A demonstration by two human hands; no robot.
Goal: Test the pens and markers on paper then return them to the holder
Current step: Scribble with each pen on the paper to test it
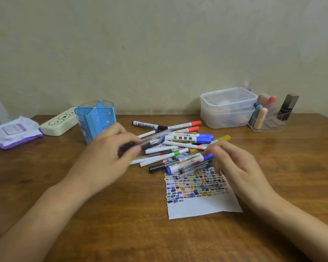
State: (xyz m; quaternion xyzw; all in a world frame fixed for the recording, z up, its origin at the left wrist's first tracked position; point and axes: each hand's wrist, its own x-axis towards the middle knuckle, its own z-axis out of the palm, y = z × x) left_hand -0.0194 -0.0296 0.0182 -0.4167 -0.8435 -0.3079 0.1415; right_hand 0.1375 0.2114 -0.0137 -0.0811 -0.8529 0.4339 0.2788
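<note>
Several pens and markers (pixel 186 140) lie in a heap in the middle of the wooden table (pixel 121 224). In front of the heap is a torn sheet of paper (pixel 199 203) covered with rows of coloured test marks. My left hand (pixel 110 156) grips a clear pen with a dark grip (pixel 150 140), blurred by motion, just left of the heap. A blue divided pen holder (pixel 95 121) stands behind that hand and looks empty. My right hand (pixel 233 163) hovers over the paper's right part with fingers loosely curled, its fingertips close to a blue-capped marker (pixel 189 162).
A cream pencil case (pixel 59 121) and a packet of wipes (pixel 13 132) lie at the far left. Stacked clear plastic boxes (pixel 227 108) and a clear organiser with small tubes (pixel 269 118) stand at the back right against the wall.
</note>
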